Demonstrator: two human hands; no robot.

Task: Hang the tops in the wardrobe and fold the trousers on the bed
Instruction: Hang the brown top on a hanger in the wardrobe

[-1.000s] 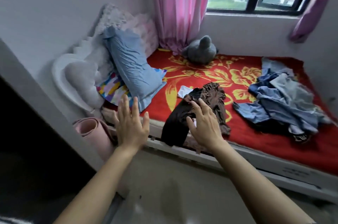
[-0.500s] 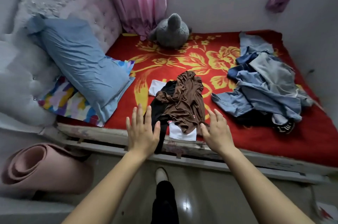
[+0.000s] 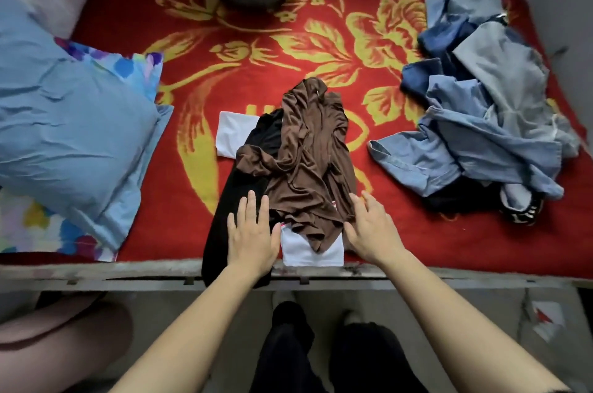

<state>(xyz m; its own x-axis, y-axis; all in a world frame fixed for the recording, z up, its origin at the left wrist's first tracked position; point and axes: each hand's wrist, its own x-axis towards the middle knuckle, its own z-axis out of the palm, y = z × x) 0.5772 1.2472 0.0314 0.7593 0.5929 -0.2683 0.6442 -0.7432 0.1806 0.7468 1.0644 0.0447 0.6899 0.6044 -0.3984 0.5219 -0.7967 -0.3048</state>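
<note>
Floral blanket (image 3: 205,78), brown top (image 3: 308,161)

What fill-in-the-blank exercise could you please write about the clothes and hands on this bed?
1. The crumpled top on the middle pile is ____ in colour.
2. The left hand is spread flat over a ____ garment.
3. The denim pile lies on the ____ side of the right hand.
Missing words: brown; black; right.

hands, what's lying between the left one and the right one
In the head view, the hem of the brown top and a white garment under it lie between the left hand and the right hand.
</note>
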